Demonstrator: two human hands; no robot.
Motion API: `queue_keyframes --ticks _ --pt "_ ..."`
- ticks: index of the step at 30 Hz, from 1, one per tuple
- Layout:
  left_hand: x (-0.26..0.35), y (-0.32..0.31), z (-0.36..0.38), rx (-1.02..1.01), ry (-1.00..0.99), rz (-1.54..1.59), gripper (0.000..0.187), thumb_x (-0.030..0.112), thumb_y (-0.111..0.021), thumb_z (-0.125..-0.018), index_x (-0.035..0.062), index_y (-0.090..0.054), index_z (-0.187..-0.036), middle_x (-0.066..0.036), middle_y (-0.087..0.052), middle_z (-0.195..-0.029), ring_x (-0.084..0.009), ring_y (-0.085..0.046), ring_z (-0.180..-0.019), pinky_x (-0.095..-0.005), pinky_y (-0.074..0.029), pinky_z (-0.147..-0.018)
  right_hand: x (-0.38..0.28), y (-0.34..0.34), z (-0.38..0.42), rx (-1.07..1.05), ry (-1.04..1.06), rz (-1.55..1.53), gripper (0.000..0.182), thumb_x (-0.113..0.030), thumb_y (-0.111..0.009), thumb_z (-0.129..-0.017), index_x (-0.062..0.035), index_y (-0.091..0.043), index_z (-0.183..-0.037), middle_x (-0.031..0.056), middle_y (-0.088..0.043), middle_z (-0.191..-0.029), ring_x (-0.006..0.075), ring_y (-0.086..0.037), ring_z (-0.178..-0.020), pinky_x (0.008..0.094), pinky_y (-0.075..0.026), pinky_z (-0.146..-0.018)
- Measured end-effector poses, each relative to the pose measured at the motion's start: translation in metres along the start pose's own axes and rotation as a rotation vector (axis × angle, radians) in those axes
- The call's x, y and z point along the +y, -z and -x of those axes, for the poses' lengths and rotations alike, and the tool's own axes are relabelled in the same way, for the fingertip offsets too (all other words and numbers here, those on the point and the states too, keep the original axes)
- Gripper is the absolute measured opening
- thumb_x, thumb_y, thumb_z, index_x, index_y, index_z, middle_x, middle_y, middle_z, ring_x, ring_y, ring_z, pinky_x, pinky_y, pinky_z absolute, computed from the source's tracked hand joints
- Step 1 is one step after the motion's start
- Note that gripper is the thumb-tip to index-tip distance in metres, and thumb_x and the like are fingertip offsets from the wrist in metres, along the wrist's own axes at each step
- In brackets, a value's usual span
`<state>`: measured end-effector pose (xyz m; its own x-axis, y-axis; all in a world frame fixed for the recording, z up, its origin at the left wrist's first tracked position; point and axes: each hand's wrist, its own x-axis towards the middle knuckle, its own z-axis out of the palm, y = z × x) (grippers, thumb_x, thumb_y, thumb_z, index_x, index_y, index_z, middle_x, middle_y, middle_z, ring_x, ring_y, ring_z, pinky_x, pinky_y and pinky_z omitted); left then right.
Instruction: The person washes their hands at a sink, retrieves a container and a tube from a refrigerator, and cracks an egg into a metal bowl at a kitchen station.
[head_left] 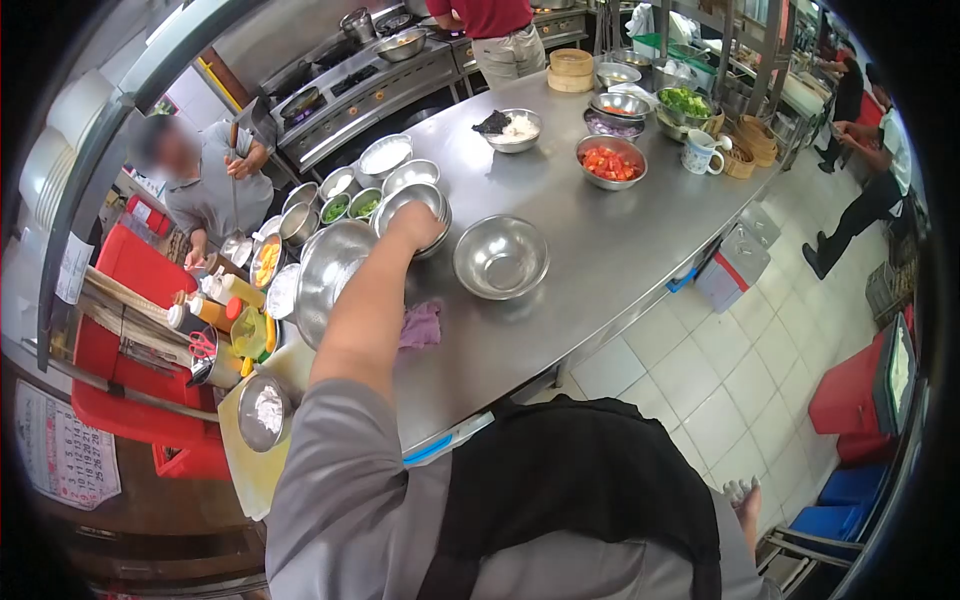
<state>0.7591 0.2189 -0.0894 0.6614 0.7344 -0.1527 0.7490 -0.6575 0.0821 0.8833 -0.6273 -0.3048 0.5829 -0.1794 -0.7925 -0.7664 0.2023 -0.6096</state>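
My left hand (415,224) reaches down into a steel bowl (436,246) in a cluster of bowls; its fingers are hidden inside. Just right of it, an empty steel bowl (501,257) stands on the steel counter (580,250). A larger steel bowl (335,275) lies to the left under my forearm. Close to the forearm is a purple cloth (421,325). My right hand (743,493) hangs low at the right beside my body, away from the counter, with whitish fingertips apart and nothing seen in it.
Farther along are bowls of red pieces (611,162), white and black food (512,130) and greens (685,103), and a mug (702,153). A floury bowl (266,411) and squeeze bottles (242,290) sit left. A person (215,170) stands across the counter; others are farther off.
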Motion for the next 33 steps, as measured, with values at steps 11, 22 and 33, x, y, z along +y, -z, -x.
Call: queue_keyframes --ticks 11,22,33 --pt "-0.089 0.035 -0.051 0.388 0.372 1.135 0.037 0.030 -0.054 -0.093 -0.0041 -0.067 -0.098 -0.017 -0.069 -0.095 -0.0281 -0.066 -0.088 -0.0397 -0.052 -0.076 0.013 0.020 0.018 0.027 -0.016 -0.009 0.051 -0.055 -0.054 -0.088 -0.0091 -0.049 -0.110 0.0103 -0.060 -0.105 0.0272 -0.062 -0.087 0.0406 -0.049 -0.075" --pt "0.189 -0.035 0.122 0.091 -0.918 0.163 0.018 0.022 -0.065 -0.077 0.0061 -0.064 -0.086 -0.011 -0.066 -0.087 -0.0298 -0.062 -0.087 -0.0445 -0.046 -0.079 0.010 0.027 0.001 -0.016 -0.058 -0.030 0.056 -0.055 -0.055 -0.088 -0.0082 -0.046 -0.118 0.0123 -0.059 -0.110 0.0288 -0.061 -0.092 0.0431 -0.048 -0.077" --pt "0.133 -0.069 0.133 0.465 -0.361 -0.076 0.020 0.025 -0.063 -0.084 0.0070 -0.064 -0.093 -0.010 -0.067 -0.094 -0.0278 -0.063 -0.097 -0.0440 -0.044 -0.089 0.036 0.057 -0.024 -0.074 0.069 0.010 0.053 -0.053 -0.058 -0.085 -0.0089 -0.048 -0.113 0.0118 -0.060 -0.105 0.0311 -0.062 -0.089 0.0431 -0.049 -0.071"
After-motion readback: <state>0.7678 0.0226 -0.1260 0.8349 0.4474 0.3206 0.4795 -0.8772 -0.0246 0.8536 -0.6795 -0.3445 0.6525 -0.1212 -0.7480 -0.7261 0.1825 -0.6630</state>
